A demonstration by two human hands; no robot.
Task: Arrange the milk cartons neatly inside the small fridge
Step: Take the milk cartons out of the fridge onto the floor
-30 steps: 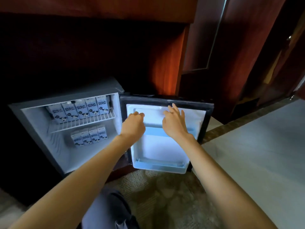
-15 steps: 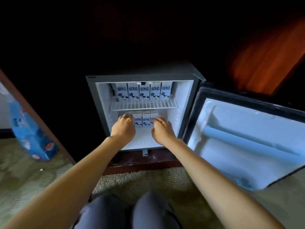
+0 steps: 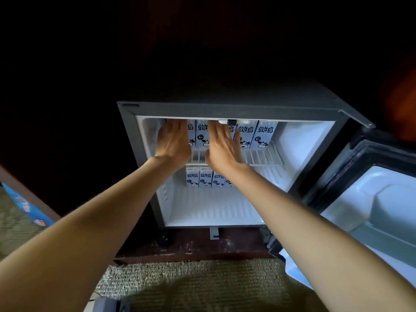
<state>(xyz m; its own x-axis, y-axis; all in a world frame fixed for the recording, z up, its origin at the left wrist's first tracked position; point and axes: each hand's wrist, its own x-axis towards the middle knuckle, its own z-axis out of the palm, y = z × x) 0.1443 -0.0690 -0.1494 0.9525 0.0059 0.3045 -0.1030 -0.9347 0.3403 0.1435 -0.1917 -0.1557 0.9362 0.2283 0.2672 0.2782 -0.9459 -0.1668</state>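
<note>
We see the upper cartons standing upright in a row at the back of the wire shelf, side by side, with their printed fronts toward us. Two of them show fully at the right end of the row, one shows between the hands, and the others are partly hidden. The row sits toward the left of the shelf, which is bare to the right of the last carton.

The left hand is spread flat, fingers straight and together, in front of the left end of the row. The right hand lies the same way over the middle of the row, palm forward. Neither hand grips anything. We cannot tell whether the palms press on the cartons or only lie close to them, and the fingertips reach up to the top edge of the opening.

Below the shelf, the lower cartons stand in a second close row at the back of the floor of the fridge. The rightmost is half hidden by the right forearm.

The door hangs open at the right, showing its white inner lining. The fridge rests on a dark wooden plinth, with carpet in front of it. A blue pack lies at the far left, well apart from the fridge.
</note>
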